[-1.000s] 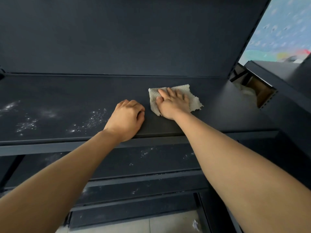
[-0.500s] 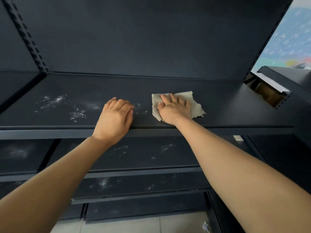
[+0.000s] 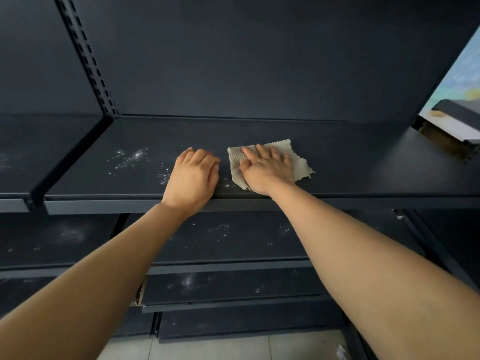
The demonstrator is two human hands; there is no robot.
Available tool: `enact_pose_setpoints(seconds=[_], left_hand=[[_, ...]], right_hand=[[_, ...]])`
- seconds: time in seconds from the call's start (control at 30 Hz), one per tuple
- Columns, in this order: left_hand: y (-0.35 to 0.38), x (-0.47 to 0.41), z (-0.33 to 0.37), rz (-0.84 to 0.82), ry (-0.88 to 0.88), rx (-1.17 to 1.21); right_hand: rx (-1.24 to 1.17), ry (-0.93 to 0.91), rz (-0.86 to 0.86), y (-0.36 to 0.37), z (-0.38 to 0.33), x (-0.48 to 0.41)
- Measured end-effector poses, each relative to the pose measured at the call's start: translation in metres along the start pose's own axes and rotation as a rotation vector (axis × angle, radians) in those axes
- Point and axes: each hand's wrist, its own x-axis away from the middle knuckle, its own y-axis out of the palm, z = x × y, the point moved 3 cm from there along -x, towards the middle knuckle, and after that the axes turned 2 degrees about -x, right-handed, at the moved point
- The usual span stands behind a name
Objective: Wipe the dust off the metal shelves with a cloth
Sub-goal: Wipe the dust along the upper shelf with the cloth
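A dark metal shelf (image 3: 350, 162) runs across the middle of the head view. A beige ribbed cloth (image 3: 298, 165) lies flat on it. My right hand (image 3: 265, 170) presses down on the cloth with fingers spread. My left hand (image 3: 193, 178) rests on the shelf near its front edge, just left of the cloth, fingers loosely bent and holding nothing. White dust specks (image 3: 130, 158) dot the shelf left of my left hand. A few specks (image 3: 227, 185) lie between my hands.
Lower shelves (image 3: 233, 242) below also carry dust patches. A slotted upright post (image 3: 85, 55) and a bracket (image 3: 70, 157) divide this bay from the shelf at left. Another shelf unit (image 3: 452, 131) stands at the far right. Tiled floor (image 3: 207, 349) shows at the bottom.
Both hands and the cloth have slid left along the shelf toward the dust. My view has turned left, bringing in the upright post.
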Motion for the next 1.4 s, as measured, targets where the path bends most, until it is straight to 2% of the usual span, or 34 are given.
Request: enact_pose_setpoints(seconds=[0.3, 0.8, 1.13, 1.27, 1.4], left_hand=[[0.012, -0.009, -0.006, 0.002, -0.016, 0.039], [0.012, -0.008, -0.005, -0.023, -0.113, -0.046], [0.006, -0.006, -0.004, 0.021, -0.128, -0.028], [-0.005, 0.003, -0.010, 0.043, -0.093, 0.009], [-0.028, 0.023, -0.044, 0.031, -0.090, -0.002]], right_hand=[[0.022, 0.005, -0.001, 0.001, 0.000, -0.027], [0.052, -0.084, -0.023, 0.001, -0.012, -0.082], [0.048, -0.079, -0.034, 0.001, -0.002, -0.045], [0.042, -0.004, -0.043, -0.001, -0.006, -0.024], [0.042, 0.063, -0.045, 0.006, -0.038, -0.006]])
